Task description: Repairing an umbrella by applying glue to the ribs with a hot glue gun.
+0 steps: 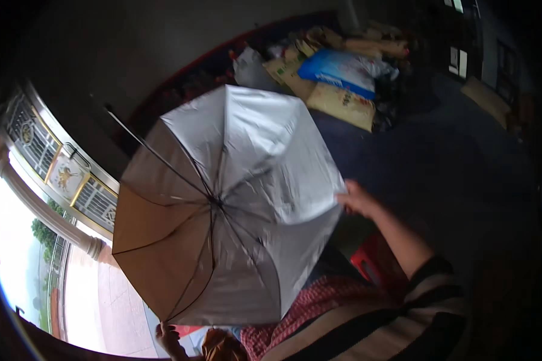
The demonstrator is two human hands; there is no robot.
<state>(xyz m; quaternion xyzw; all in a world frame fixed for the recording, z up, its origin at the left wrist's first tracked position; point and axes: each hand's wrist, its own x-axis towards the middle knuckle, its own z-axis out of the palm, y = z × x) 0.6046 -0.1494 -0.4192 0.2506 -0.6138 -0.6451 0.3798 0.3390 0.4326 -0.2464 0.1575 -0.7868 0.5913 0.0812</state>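
Observation:
An opened umbrella [253, 174] with a silver inner lining fills the middle of the head view, its inside facing me. Its dark shaft [156, 153] slants up and left from the hub where the ribs meet. My right hand [356, 198] pinches the canopy's right edge. At the lower left edge, beside a rib tip, my left hand [170, 338] has its fingers closed on the rim. The lower-left panels look brownish and the upper ones shine. Much of what lies behind the canopy is hidden.
Several filled sacks, among them a blue and white one [340, 71] and a cream one [343, 105], lie piled on the dark floor. A red plastic stool or crate [379, 265] is by my right side. A decorated metal gate [66, 171] and bright doorway are at left.

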